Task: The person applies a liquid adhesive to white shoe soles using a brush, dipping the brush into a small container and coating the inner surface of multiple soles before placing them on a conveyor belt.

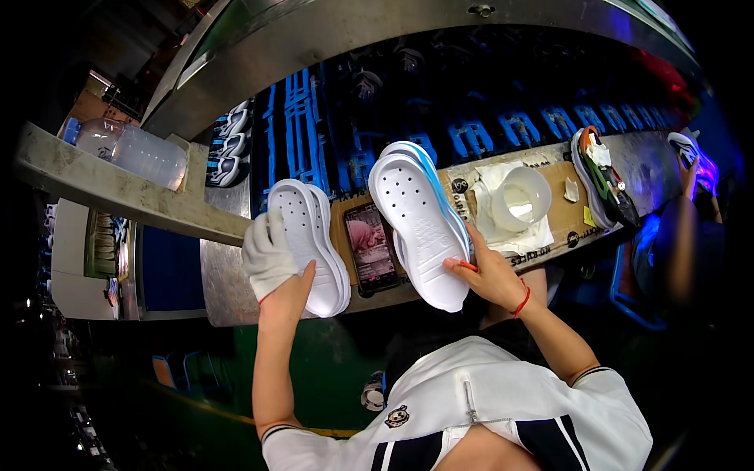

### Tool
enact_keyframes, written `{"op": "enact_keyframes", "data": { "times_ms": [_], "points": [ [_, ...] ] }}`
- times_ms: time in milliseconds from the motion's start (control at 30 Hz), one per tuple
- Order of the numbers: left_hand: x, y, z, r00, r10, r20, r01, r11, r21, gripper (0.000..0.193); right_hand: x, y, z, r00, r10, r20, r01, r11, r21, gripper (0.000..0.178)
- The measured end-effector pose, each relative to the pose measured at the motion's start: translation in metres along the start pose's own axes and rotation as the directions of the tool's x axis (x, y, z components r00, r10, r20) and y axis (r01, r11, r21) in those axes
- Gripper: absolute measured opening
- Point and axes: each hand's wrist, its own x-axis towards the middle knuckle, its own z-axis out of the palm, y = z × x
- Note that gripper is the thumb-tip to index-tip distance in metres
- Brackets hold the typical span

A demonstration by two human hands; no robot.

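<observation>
- The white sole [416, 228] in your right hand [491, 276] is tipped up over the front part of the tabletop [224, 275], right of the phone.
- Its long axis runs aslant: the broad, holed end points up and away from you to the left, the other end down toward you and to the right.
- It looks smooth and clean — small dark holes dot the broad end, and faint raised marks and cross grooves run down the middle.
- Just behind it shows a blue-streaked sole [434, 184], pointing much the same way, its side mostly white.
- Your right grip is closed on the white sole, thumb over its edge near the lower end; a small orange-red item shows by the thumb — too small to make out.
- To the left, the paired soles [302, 228] lie overlapping, white and holed too, broad ends away from you, nearer to upright.
- Your left hand [271, 255], in a white glove with the thumb bare, touches their left side; you cannot tell whether that grip is closed.
- Between the two sets lies a phone [373, 247], screen lit.
- To the right, a translucent tub [520, 200] sits on white paper [485, 184] over cardboard [559, 220].
- Beyond that stands a multicoloured shoe [603, 177].
</observation>
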Motion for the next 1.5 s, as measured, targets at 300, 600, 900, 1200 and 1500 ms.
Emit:
{"op": "enact_keyframes", "data": {
  "times_ms": [300, 600, 900, 1200, 1500],
  "points": [
    [0.096, 0.105, -0.017, 0.385, 0.906, -0.173, -0.922, 0.387, -0.025, 0.033, -0.009, 0.014, -0.001, 0.999, -0.006, 0.038, 0.001, 0.993, 0.118, 0.079],
    [0.119, 0.139, 0.011, 0.232, 0.972, 0.026, -0.971, 0.229, 0.073, 0.017, -0.038, 0.019, -0.05, 0.997, 0.035, 0.066, -0.063, 0.871, 0.486, 0.033],
    [0.121, 0.145, -0.032, 0.193, 0.93, 0.313, -0.98, 0.198, 0.015, 0.028, -0.036, 0.029, -0.107, 0.967, 0.13, -0.218, 0.11, 0.56, 0.822, 0.089],
    [0.097, 0.097, -0.069, 0.799, 0.428, 0.422, -0.012, 0.713, -0.701, 0.073, -0.03, 0.043, -0.164, 0.856, 0.058, -0.514, 0.193, 0.886, 0.422, 0.086],
    [0.02, 0.096, -0.027, 0.87, 0.268, 0.413, 0.43, -0.008, -0.903, 0.053, 0.006, 0.046, -0.15, 0.908, -0.13, -0.398, 0.213, 0.962, 0.172, 0.021]
  ]
}}
